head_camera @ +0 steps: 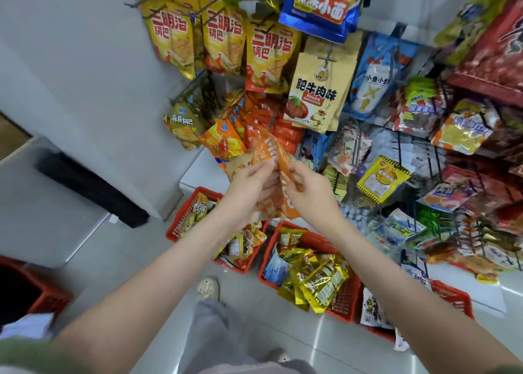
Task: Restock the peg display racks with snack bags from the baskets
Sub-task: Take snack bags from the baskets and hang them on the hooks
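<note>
Left hand and right hand: fingertips of both are pinched on the top edge of an orange snack bag. The bag is held just below the matching orange row on the rack, evidently to align its hang hole with the peg. A red basket on the floor below holds more stock.

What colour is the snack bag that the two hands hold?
The snack bag is orange with white markings, seen in the head view, the only one.
</note>
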Demonstrator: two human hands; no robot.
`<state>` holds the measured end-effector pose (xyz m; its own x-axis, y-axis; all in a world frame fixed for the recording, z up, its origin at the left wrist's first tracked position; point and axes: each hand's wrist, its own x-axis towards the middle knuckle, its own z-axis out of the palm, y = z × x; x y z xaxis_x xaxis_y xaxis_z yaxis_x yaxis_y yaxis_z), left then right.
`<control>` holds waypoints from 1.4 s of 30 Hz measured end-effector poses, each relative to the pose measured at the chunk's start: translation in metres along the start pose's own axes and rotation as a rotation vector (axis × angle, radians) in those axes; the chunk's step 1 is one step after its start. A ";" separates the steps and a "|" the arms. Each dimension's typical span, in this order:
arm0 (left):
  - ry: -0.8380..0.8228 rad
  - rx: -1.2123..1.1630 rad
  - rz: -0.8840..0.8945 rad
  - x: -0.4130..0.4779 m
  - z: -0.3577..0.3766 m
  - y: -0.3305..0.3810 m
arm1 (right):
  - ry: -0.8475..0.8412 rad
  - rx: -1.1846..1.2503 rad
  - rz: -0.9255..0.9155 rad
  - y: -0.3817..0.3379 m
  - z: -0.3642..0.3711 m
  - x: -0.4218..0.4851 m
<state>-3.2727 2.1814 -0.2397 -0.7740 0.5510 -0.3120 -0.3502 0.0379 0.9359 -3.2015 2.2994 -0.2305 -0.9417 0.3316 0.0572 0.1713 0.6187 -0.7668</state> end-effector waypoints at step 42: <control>-0.035 -0.127 0.366 0.121 -0.212 0.225 | 0.248 0.706 0.031 -0.154 0.041 0.246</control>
<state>-3.5571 2.0799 -0.1019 -0.8420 0.5374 0.0472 -0.1180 -0.2687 0.9560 -3.4716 2.2567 -0.1246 -0.8323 0.5438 0.1076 -0.1091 0.0296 -0.9936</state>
